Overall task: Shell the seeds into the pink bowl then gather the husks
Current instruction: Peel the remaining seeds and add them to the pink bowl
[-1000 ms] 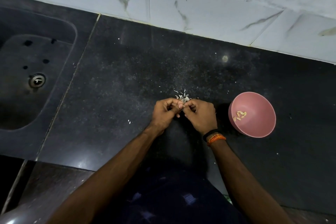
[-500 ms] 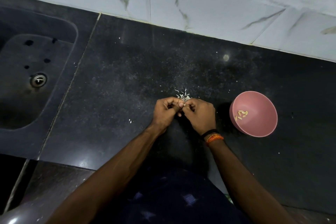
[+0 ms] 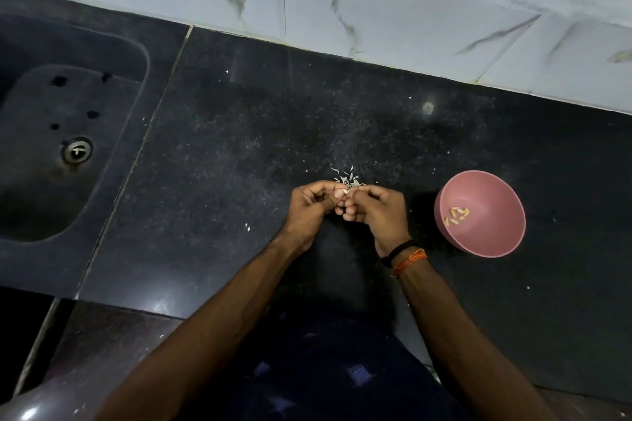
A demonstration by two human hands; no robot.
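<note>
My left hand (image 3: 309, 208) and my right hand (image 3: 378, 212) meet fingertip to fingertip over the black counter. Between them they pinch one small pale seed (image 3: 345, 192). Just beyond the fingers lies a little heap of whitish husks (image 3: 349, 179). The pink bowl (image 3: 492, 239) stands to the right of my right hand, with several shelled yellowish kernels (image 3: 456, 215) in it.
A dark sink (image 3: 68, 154) with a metal drain is sunk into the counter at the left. White marbled wall tiles (image 3: 376, 14) run along the back. Stray husk bits (image 3: 247, 226) dot the counter. The counter's front edge (image 3: 136, 306) runs below my arms.
The hands stay pinched together over the same spot; the fingers have shifted slightly and the seed now shows between the fingertips.
</note>
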